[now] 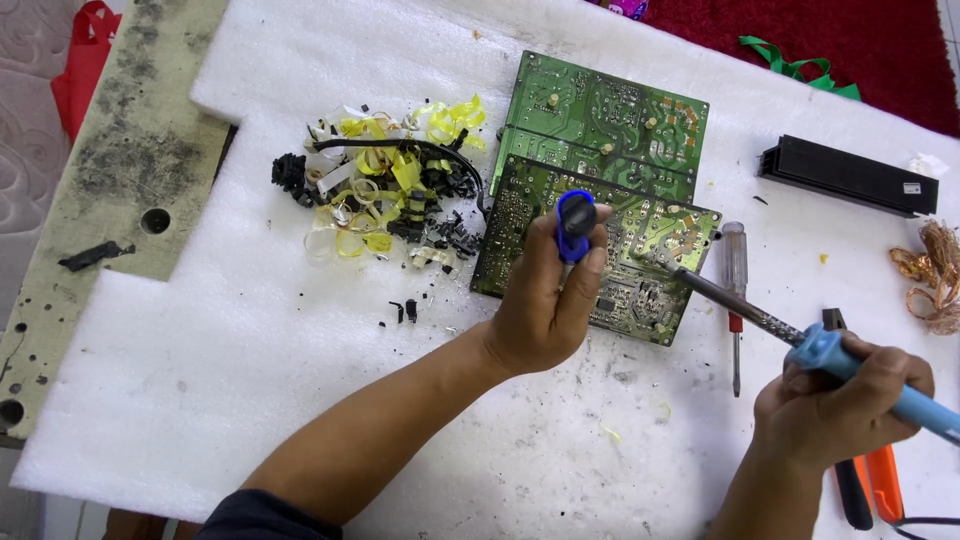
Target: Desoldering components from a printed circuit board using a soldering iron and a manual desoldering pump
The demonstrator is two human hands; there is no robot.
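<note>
My left hand (548, 300) grips a blue pump-like tool (573, 225) upright over the nearer green circuit board (520, 230), thumb on top. My right hand (835, 405) holds a soldering iron with a light blue handle (830, 350); its metal tip (660, 258) touches the board's right part. A second green circuit board (600, 120) lies just behind the first, partly overlapped by it.
A heap of yellow tape scraps and black parts (390, 200) lies left of the boards on the white foam sheet (250, 330). A screwdriver (736, 300), a black bar (848, 175), copper wire coils (930, 275) and orange-handled pliers (870, 485) lie on the right.
</note>
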